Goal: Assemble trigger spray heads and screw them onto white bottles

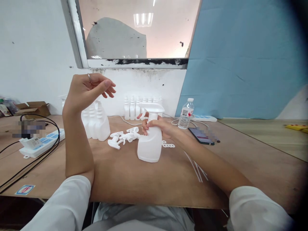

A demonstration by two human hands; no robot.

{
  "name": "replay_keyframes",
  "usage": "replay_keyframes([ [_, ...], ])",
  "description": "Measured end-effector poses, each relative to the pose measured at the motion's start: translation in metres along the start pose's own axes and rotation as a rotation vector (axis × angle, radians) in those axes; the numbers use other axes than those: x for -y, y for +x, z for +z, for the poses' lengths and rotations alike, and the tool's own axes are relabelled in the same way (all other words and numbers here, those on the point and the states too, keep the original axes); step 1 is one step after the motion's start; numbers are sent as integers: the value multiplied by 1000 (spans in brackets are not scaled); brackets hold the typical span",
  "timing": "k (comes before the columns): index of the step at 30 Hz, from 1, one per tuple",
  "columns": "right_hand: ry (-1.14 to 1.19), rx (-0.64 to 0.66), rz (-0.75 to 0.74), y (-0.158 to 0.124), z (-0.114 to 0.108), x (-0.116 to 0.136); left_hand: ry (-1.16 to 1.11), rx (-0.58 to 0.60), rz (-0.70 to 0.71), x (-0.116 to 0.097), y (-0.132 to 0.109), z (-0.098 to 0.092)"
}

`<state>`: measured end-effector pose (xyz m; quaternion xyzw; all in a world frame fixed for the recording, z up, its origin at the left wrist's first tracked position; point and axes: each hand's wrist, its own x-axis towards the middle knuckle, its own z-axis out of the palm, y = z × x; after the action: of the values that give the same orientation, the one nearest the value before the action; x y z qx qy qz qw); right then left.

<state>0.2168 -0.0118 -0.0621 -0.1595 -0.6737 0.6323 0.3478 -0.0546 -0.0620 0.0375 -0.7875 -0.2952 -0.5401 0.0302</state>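
Observation:
My right hand (162,125) is wrapped around the neck of a white spray bottle (149,146), just under its trigger head (152,108). The bottle is nearly upright at the middle of the table. Raised in the air at the left, my left hand (88,91) holds nothing, its fingers loosely bent and a ring on one of them. Loose white trigger sprayer heads (124,137) lie in a heap left of the bottle. Behind my left forearm stand white bottles (99,125), partly hidden.
More white bottles (132,109) line the wall. Right of them are a clear water bottle (185,114) and a phone (201,136). Thin white tubes (196,168) lie near my right forearm. A power strip (42,144) with black cables sits at the left, before a cardboard box (36,109).

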Motion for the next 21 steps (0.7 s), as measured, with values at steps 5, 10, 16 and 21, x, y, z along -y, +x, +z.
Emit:
replay_keyframes([
  [5,10,-36,-19,0,3,-2,-31,122,8,-12,7,25],
  [10,33,69,-73,18,18,-8,134,349,73,-20,13,56],
  [16,-51,166,-182,65,26,-18,235,104,38,-11,10,35],
  [21,-615,324,-24,88,13,-39,353,-338,-44,-4,-1,-10],
])
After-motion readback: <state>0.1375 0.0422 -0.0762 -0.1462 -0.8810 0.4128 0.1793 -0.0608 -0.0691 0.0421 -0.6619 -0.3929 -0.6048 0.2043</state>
